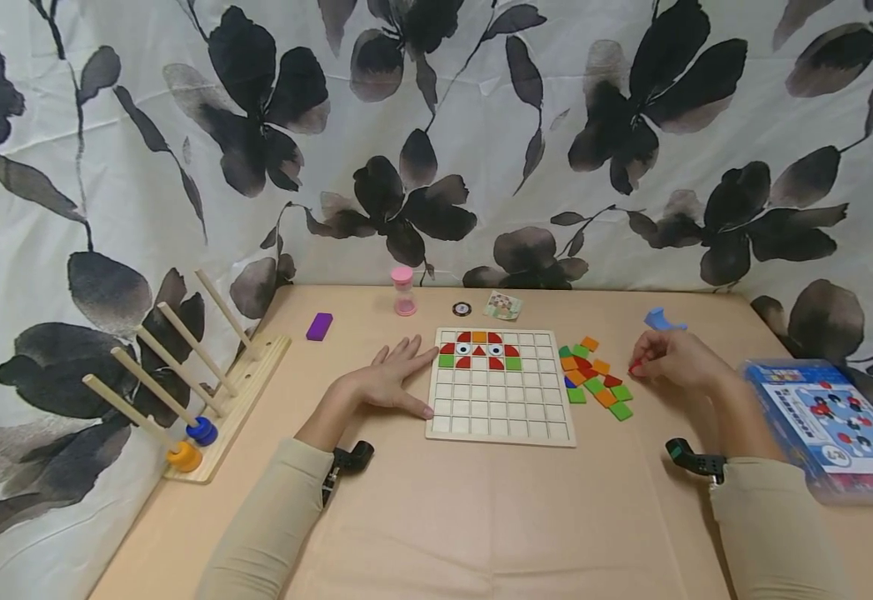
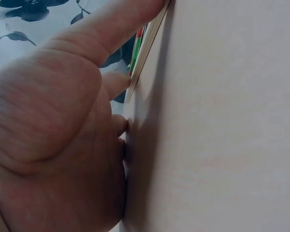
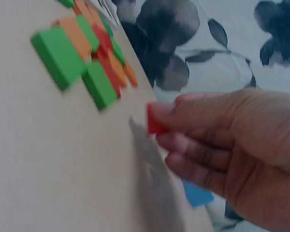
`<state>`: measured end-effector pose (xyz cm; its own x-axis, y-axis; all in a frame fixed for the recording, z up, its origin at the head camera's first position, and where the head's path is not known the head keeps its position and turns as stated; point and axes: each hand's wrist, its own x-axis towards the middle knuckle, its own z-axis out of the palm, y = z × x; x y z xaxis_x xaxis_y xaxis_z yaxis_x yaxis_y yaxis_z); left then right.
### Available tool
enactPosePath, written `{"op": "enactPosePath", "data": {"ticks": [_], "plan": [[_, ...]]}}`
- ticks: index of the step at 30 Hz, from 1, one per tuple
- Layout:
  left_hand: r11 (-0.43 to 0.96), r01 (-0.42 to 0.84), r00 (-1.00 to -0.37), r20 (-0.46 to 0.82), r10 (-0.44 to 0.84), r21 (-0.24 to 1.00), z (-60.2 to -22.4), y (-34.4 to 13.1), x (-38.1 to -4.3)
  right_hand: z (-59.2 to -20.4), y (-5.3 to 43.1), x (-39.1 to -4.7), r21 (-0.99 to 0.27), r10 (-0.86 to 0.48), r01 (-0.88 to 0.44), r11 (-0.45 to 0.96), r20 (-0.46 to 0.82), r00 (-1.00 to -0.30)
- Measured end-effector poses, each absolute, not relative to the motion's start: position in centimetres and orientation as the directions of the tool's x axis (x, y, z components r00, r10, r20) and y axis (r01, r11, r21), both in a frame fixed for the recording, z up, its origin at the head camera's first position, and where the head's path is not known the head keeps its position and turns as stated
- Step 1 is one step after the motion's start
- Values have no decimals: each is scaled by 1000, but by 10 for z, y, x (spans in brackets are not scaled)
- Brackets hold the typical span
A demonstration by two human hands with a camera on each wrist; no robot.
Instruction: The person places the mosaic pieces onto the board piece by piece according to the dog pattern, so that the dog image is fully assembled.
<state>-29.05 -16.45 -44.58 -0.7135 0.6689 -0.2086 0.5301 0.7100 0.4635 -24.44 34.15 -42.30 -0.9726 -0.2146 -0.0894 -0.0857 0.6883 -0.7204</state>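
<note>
Right wrist view: thumb and fingers [image 3: 195,149] of the right hand [image 1: 680,365] closed in a pinch on a small red tile [image 3: 155,121], tile raised off the table [image 1: 496,517]. Left hand [image 1: 382,379] spread wide, nothing gripped; thumb and fingertip lie at the left edge of the board [image 1: 498,407], apparently steadying it.

Board flat on the table, between the hands. Done so far: a cluster of tiles in the top three rows, left and middle. Top row shows red, orange, red; below it, two eye tiles [image 1: 495,350] with red pieces about them; a green tile at each lower end. Arrangement looks mirror-symmetric.

Left: rows beneath the cluster bare, right-hand columns bare too. Loose pile [image 1: 596,385] just right of the board: green, orange, red and some blue. Held tile not yet placed; its cell cannot be told. Judgement: partway, early rather than late.

Farther out: blue piece [image 1: 660,319] beyond the right hand, case [image 1: 841,417] at right, peg rack [image 1: 266,367] at left.
</note>
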Motion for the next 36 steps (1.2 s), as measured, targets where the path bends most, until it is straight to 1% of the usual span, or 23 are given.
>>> {"op": "enactPosePath", "data": {"ticks": [6,10,16,21,24,30,36], "plan": [[713,523,-715,-215,665,468,-445,-165,-291,-407,296,-255,-723,-229,-204,660,65,-971],[717,519,-718,-217,661,466,-445,-166,-292,-399,254,-267,-743,-286,-245,623,75,-955],[712,531,-710,-217,670,460,-444,-163,-293,-392,188,-278,-746,-415,-342,571,98,-905],[715,531,-706,-229,670,454,-442,-161,-293,-404,139,-290,-743,-501,-393,542,90,-861],[724,525,-709,-242,663,447,-442,-163,-292,-413,115,-295,-720,-555,-449,529,107,-825],[714,536,-708,-221,671,450,-443,-166,-290,-428,83,-296,-666,-629,-507,547,73,-774],[704,539,-709,-201,676,463,-444,-167,-290,-430,71,-293,-595,-615,-527,607,68,-786]]}}
